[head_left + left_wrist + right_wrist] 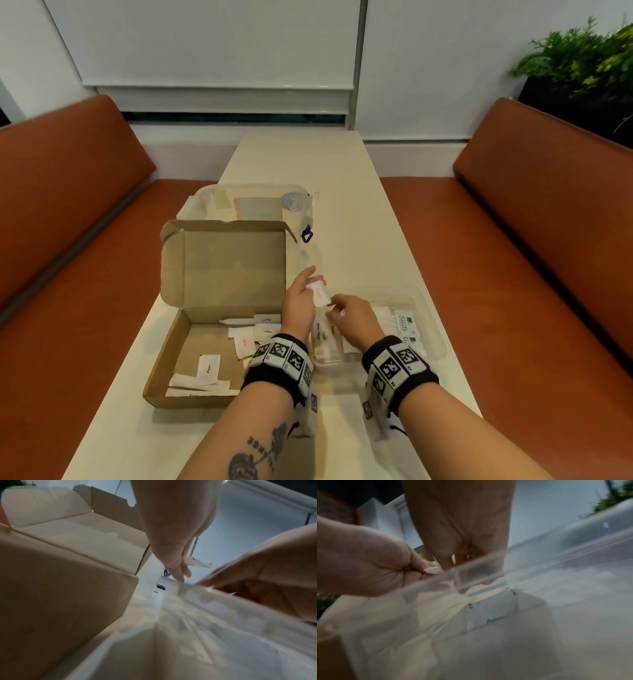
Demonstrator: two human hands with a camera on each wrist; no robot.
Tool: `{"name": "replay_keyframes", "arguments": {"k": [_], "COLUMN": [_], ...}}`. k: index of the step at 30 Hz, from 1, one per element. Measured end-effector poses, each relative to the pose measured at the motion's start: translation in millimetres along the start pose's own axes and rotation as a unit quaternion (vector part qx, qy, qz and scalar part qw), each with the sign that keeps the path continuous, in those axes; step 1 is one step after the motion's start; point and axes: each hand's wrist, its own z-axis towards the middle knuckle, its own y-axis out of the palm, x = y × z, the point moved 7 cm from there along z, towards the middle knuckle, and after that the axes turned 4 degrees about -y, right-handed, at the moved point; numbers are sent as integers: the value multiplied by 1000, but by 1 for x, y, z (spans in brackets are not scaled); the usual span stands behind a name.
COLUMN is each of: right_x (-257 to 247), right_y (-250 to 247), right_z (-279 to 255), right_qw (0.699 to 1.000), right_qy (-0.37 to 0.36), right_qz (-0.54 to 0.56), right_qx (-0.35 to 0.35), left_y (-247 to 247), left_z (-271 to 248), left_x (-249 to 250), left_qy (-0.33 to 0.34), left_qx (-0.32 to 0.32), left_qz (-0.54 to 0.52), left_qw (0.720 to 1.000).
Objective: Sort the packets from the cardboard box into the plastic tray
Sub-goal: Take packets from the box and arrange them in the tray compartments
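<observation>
An open cardboard box (170,359) lies on the table's left side with several white packets (244,343) loose inside. The clear plastic tray (435,330) sits to its right and holds rows of packets, some marked Stevia (403,323). My left hand (310,286) pinches a white packet with red print (319,293) above the gap between box and tray. The same packet (197,563) shows under that hand (181,568) in the left wrist view. My right hand (337,308) hovers over the tray's left end, fingers curled beside the packet's near corner; whether they grip anything is unclear. The right wrist view shows those fingers (447,561) behind the tray rim (488,577).
A clear lidded container (253,202) stands behind the box's raised lid (222,263). The cream table (325,164) is narrow, with orange benches on the left (68,240) and right (548,240). A plant (582,61) grows at the far right.
</observation>
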Motion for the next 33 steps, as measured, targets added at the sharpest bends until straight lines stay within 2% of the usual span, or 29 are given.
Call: {"name": "replay_keyframes", "arguments": {"k": [2, 4, 6, 11, 13, 17, 20, 25, 26, 28, 31, 33], "right_x": [8, 13, 19, 53, 62, 74, 75, 74, 76, 82, 91, 91], "right_y": [-18, -28, -37, -69, -77, -86, -95, -101, -101, -101, -103, -100], "right_z": [-2, -5, -9, -19, -23, -30, -31, -34, -35, -36, -38, -38], "right_qw": [987, 969, 953, 908, 913, 943, 960, 974, 973, 971, 973, 981], "right_qy": [33, 50, 59, 101, 98, 100, 67, 34, 39, 55, 73, 77], "right_qz": [139, 227, 283, 355, 346, 281, 241, 199, 199, 204, 184, 145], "right_qx": [74, 87, 95, 197, 193, 144, 127, 108, 106, 110, 119, 101], "left_y": [7, 19, 32, 61, 71, 88, 99, 101, 100, 89, 68, 60], "left_z": [-3, -7, -9, -11, -13, -16, -18, -22, -22, -18, -10, -3], "left_x": [0, -2, -3, -13, -15, -10, -8, -13, -14, -11, -3, -9], "left_qy": [6, 12, 9, -26, -24, 30, 56, 43, 46, 87, 153, 134], "left_qx": [-19, -46, -64, -89, -108, -118, -141, -156, -144, -80, 17, 21], "left_qz": [12, 32, 48, 59, 78, 160, 223, 209, 206, 245, 363, 438], "left_qw": [1000, 998, 997, 994, 991, 980, 963, 964, 967, 962, 919, 889]}}
